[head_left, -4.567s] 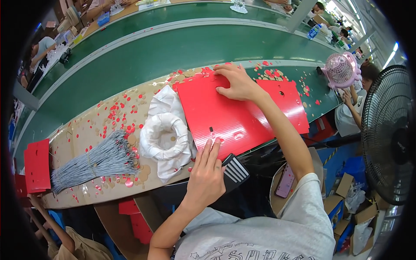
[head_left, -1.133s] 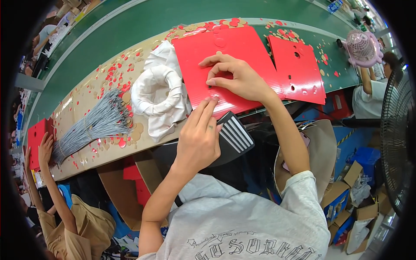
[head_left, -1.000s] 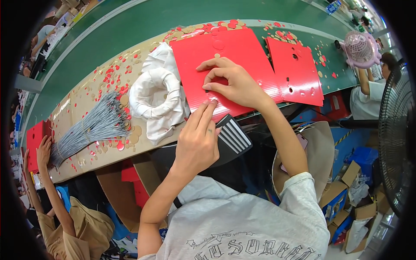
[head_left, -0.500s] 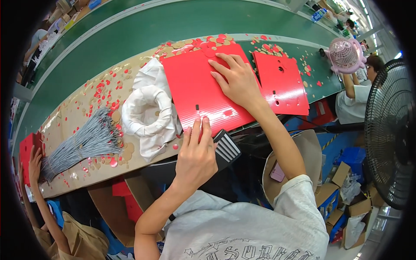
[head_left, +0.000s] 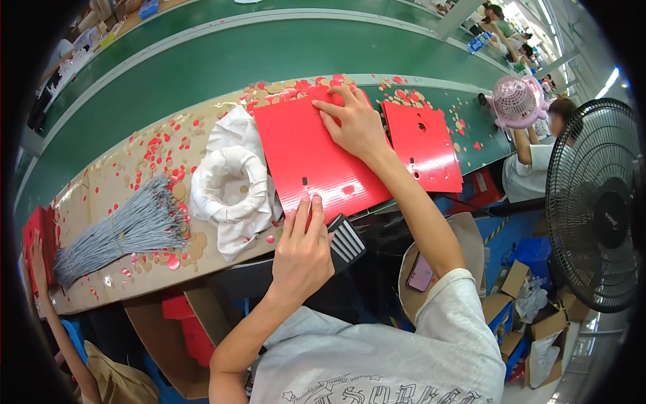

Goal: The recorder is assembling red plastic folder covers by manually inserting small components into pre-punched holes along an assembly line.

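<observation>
A stack of red corrugated plastic sheets [head_left: 306,145] with small cut holes lies in front of me at the table's near edge. My right hand [head_left: 355,128] rests on its far part, fingers spread over the top. The stretched fingers of my left hand [head_left: 303,246] touch its near edge; the thumb is mostly hidden. Just right of the stack lies another pile of red sheets [head_left: 424,145] with punched holes. On the left sit a ring of twisted white cloth [head_left: 232,158] and a bundle of grey cords [head_left: 124,232].
Red and brown punched-out discs [head_left: 161,145] litter the covered table. Beyond runs a green belt [head_left: 235,50]. A black fan [head_left: 595,209] and a pink fan [head_left: 517,101] stand right. Another person's hand [head_left: 38,259] touches red sheets far left. Below are cardboard boxes [head_left: 151,337].
The view has tilted, so the table sits lower in it. My right hand has slid slightly toward the stack's far edge. My left hand stays at the near edge.
</observation>
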Action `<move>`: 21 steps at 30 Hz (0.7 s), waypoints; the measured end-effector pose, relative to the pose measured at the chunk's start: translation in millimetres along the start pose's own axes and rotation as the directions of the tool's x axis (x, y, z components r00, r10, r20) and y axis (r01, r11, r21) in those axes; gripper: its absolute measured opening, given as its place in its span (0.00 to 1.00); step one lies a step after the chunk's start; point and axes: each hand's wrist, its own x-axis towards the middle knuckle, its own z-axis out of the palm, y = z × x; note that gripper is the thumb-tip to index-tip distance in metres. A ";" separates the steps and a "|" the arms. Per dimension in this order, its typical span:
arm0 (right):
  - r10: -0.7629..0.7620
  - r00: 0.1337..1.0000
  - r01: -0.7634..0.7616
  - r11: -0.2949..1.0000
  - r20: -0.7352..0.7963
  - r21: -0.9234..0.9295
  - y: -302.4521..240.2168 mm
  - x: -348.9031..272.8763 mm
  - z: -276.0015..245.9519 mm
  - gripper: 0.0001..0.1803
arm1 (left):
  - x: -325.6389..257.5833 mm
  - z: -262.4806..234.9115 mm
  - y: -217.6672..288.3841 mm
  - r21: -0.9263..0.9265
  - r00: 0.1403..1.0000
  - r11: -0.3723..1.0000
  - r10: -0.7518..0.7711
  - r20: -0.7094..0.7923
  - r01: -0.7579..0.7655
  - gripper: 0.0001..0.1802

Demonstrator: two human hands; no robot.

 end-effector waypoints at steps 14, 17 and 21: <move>-0.216 0.874 0.192 0.976 0.436 0.099 17.5 59.4 -11.5 0.27 | -4.1 5.0 -0.3 0.030 1.000 1.000 0.006 -0.025 -0.005 0.15; -0.161 0.927 0.050 0.948 0.340 0.313 15.9 64.4 -27.5 0.22 | -3.4 6.3 2.9 0.033 1.000 0.999 0.017 -0.013 -0.016 0.15; -0.260 0.946 0.223 0.955 0.193 0.194 11.4 60.5 -60.1 0.19 | -3.0 9.0 7.4 -0.068 0.996 0.998 -0.010 -0.084 0.004 0.11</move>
